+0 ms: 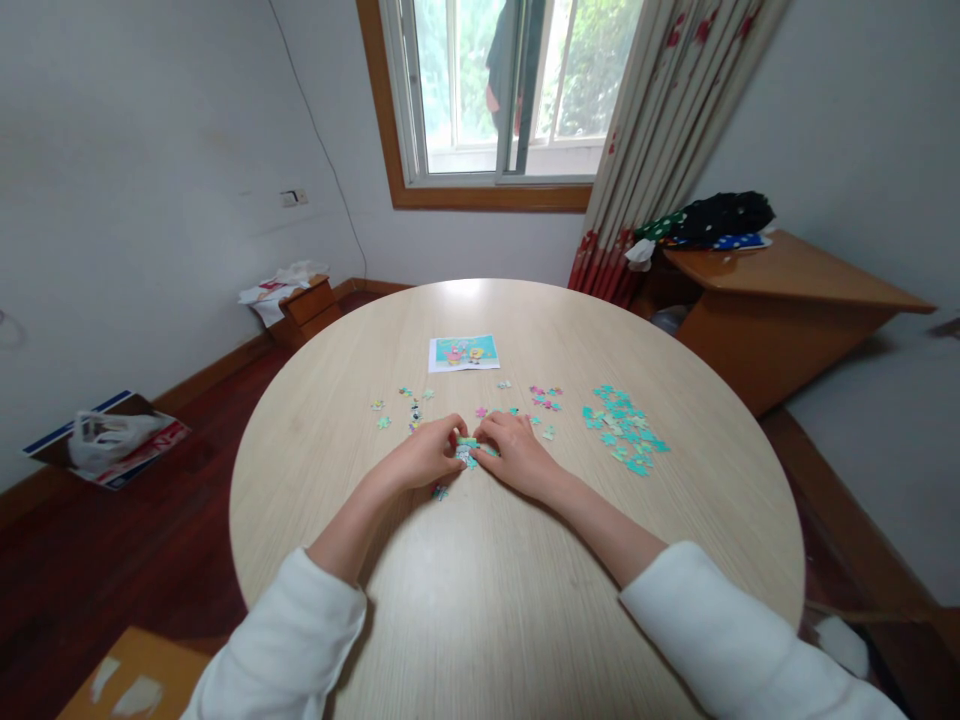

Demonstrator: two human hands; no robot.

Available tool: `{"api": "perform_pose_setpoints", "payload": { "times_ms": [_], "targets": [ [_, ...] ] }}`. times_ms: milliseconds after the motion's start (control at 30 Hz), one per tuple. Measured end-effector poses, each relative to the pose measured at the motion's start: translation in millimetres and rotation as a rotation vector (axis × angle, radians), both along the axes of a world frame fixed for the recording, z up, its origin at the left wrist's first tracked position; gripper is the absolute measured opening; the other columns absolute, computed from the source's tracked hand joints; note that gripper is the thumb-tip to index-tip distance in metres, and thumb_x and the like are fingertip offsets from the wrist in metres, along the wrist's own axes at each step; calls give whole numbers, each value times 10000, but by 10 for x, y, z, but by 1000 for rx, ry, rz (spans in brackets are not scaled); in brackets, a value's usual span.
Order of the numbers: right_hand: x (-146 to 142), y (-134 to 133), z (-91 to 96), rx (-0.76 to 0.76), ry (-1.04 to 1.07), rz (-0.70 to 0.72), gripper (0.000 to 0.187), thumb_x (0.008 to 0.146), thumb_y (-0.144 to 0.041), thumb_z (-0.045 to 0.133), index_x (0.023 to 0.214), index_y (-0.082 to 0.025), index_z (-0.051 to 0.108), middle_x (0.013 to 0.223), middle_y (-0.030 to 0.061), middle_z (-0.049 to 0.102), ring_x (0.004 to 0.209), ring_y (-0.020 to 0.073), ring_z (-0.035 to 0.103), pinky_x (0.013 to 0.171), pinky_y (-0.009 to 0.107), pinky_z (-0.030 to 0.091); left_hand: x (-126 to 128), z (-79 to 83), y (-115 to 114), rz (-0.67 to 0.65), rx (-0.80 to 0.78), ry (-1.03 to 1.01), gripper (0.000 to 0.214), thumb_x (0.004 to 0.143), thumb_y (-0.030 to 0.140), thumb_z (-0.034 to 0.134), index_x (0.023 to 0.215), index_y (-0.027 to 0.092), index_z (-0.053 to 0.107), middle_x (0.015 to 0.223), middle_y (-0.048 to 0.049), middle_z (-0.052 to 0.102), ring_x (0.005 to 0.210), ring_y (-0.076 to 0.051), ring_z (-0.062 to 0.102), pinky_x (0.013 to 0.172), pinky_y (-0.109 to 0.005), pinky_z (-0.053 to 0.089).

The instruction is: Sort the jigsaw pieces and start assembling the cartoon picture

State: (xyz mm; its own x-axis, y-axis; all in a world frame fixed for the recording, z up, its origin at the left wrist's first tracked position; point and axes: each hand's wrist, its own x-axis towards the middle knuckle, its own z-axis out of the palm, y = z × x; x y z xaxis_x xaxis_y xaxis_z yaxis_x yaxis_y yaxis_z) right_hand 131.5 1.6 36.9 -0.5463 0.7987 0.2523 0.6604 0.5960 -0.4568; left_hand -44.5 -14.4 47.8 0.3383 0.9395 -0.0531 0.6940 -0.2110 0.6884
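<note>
Both my hands meet over a small cluster of jigsaw puzzle pieces (466,455) lying on the round table. My left hand (429,452) has its thumb and fingers curled in on the cluster's left side. From the right, my right hand (516,452) grips the same cluster, fingertips close to the left ones. The fingers partly hide the pieces between them. Just below my left hand lies a loose puzzle piece (440,492). Beyond the hands is a picture card (465,353) with pink and yellow cartoon figures on turquoise.
The wood-grain table (480,600) carries a spread of turquoise puzzle pieces (626,430) at right. Pink puzzle pieces (545,398) lie beyond my right hand, and several mixed ones (414,408) beyond my left. A wooden desk (787,275) with cloths stands past the right edge.
</note>
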Motion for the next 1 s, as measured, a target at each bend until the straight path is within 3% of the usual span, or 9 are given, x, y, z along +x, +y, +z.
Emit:
{"api": "perform_pose_setpoints", "payload": {
  "times_ms": [367, 600, 800, 1000],
  "targets": [
    [-12, 5, -24, -11, 123, 3, 59, 753, -130, 639, 746, -160, 589, 782, 16, 637, 813, 159, 554, 770, 296, 299, 14, -60, 10, 44, -49, -134, 346, 621, 110, 568, 917, 206, 418, 659, 69, 511, 572, -99, 494, 507, -194, 338],
    [-20, -16, 25, -76, 221, -12, 54, 729, -117, 651, 719, -162, 623, 759, 19, 670, 769, 157, 589, 791, 314, 346, 7, -109, 39, 54, -99, -262, 287, 653, 135, 565, 892, 206, 424, 633, 80, 491, 514, -76, 459, 462, -175, 287],
    [-6, -10, 33, -176, 380, 37, 57, 737, -136, 620, 694, -165, 643, 690, 7, 673, 667, 125, 590, 702, 257, 409, 27, -31, 31, 82, -112, -348, 222, 636, 124, 587, 806, 182, 458, 599, 74, 496, 511, -67, 446, 477, -178, 277],
    [2, 11, 3, -330, 603, 24, 117, 734, -268, 608, 695, -161, 638, 688, 23, 663, 655, 135, 590, 647, 260, 440, 46, 56, 31, 98, -166, -551, 254, 606, 201, 686, 755, 166, 483, 551, 81, 472, 480, -53, 407, 480, -185, 265]
  ]
}}
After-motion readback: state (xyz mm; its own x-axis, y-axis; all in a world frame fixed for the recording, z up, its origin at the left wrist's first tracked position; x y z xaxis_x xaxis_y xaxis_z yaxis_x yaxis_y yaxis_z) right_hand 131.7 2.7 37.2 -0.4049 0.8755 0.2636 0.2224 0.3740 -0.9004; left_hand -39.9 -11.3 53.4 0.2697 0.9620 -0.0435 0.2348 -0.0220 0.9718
